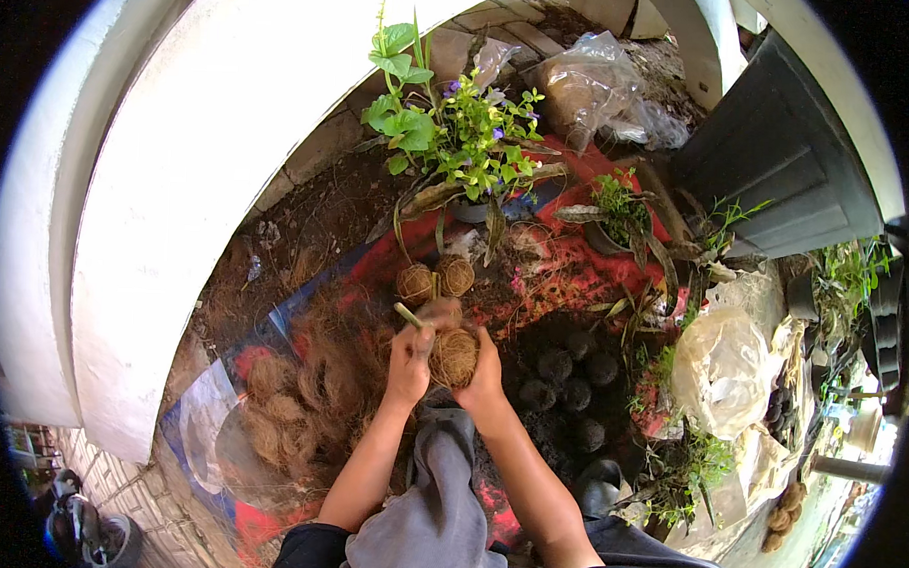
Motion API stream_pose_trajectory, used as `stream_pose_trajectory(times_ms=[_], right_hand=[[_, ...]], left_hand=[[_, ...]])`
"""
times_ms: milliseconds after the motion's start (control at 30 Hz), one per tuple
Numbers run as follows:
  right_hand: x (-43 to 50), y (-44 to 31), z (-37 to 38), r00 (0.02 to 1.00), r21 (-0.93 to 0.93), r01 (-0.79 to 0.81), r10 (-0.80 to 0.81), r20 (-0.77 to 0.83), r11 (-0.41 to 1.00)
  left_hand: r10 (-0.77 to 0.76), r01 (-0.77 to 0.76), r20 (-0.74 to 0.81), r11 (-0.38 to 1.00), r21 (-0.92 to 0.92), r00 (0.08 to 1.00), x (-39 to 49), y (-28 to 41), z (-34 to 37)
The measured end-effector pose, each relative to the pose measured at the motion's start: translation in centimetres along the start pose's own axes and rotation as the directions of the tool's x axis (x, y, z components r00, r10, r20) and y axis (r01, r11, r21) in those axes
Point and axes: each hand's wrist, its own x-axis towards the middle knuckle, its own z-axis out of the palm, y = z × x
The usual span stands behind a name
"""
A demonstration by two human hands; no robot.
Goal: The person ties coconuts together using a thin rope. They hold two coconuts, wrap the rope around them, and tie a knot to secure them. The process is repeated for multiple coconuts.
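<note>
My right hand (pixel 485 371) grips the side of a round ball wrapped in brown fibre (pixel 453 357), held above my lap. In my left hand (pixel 410 361) is a thin, pale stick (pixel 408 315), which points up and to the left. That hand sits close against the ball's left side, and its fingers are partly blurred. Just beyond the hands lie two more fibre-wrapped balls (pixel 415 283), side by side. To the left spreads a heap of loose brown coconut-like fibre (pixel 281 417). Several dark, soil-coloured balls (pixel 557 365) rest on black soil to the right.
A flowering potted plant (pixel 478 138) stands ahead, with a smaller potted plant (pixel 614 214) to its right. A curved white wall (pixel 181 162) bounds the left. Clear plastic bags (pixel 722 372) and a large black planter (pixel 782 153) are at right. A red and blue sheet (pixel 266 529) covers the ground.
</note>
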Motion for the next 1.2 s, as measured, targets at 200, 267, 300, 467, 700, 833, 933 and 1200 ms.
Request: stream_pose_trajectory(times_ms=[200,267,300,467,700,833,933,1200], right_hand=[[-0.2,1.5,1.7,0.970,-0.170,0.243,-0.241,0.033,0.955],[-0.4,1.6,1.8,0.923,-0.155,0.377,-0.357,0.142,0.913],[-0.5,1.6,1.7,0.818,-0.364,0.575,-0.511,0.265,0.732],[-1.0,1.1,0.9,0.494,-0.599,0.800,-0.535,0.685,-0.027],[-1.0,1.0,1.5,0.804,-0.584,0.573,-0.531,0.267,0.575],[-1.3,0.7,1.9,0.963,-0.324,0.269,-0.259,0.075,0.907],[-1.2,1.1,2.3,0.999,-0.137,0.007,-0.012,-0.041,0.991],[0.8,3.4,2.5,0.725,-0.470,0.689,-0.549,0.417,0.552]], left_hand=[[-0.232,0.176,-0.211,0.951,-0.253,0.950,-0.4,0.3,0.5],[-0.347,0.250,-0.398,0.928,-0.277,0.849,-0.1,0.8,1.1],[-0.399,0.246,-0.409,0.893,-0.378,0.821,0.1,1.0,1.4],[-0.592,0.244,-0.311,0.673,-0.698,0.744,0.1,1.3,2.1],[-0.325,0.254,-0.221,0.920,-0.298,0.920,0.3,0.7,-0.3],[0.010,-0.013,-0.119,1.000,-0.018,0.993,0.3,1.1,-1.4],[0.095,-0.097,-0.020,0.987,-0.126,0.995,0.1,1.1,-1.5],[-0.642,0.204,-0.353,0.629,-0.750,0.680,0.3,1.0,0.1]])
